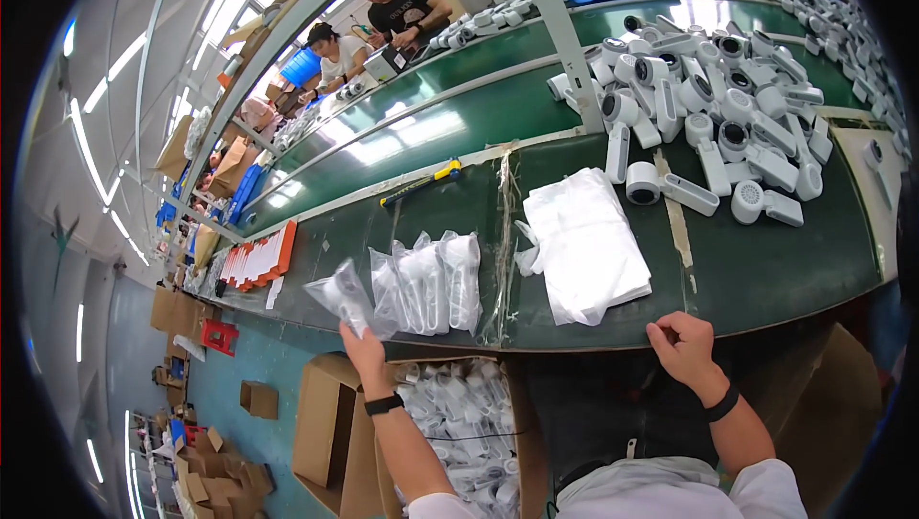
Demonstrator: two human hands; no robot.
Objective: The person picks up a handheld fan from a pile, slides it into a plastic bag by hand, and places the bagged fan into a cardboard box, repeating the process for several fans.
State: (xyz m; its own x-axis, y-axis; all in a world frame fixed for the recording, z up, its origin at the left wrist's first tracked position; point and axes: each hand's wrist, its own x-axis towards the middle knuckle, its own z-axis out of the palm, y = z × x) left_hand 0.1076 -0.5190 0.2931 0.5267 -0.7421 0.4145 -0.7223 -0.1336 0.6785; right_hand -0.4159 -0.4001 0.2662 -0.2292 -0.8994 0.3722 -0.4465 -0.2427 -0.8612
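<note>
My left hand [366, 356] is closed on the lower end of a clear plastic bag with a white handheld fan [348, 297] in it, raised at the table's front edge. Right beside it, several bagged fans [431, 284] lie in a row on the dark green table. My right hand [684, 349] is curled into a loose fist at the table's edge, and no object shows in it. Between my hands lies a stack of clear plastic bags [586, 251]. Beyond my right hand is a big pile of unbagged white fans [713, 98], some with round dark faces.
Below the table edge, a cardboard box [330, 423] stands by a carton full of bagged fans [464, 433]. A yellow utility knife [421, 183] and an orange box of white papers [260, 259] lie on the table. A metal post [565, 35] rises behind; people work across the green conveyor [383, 141].
</note>
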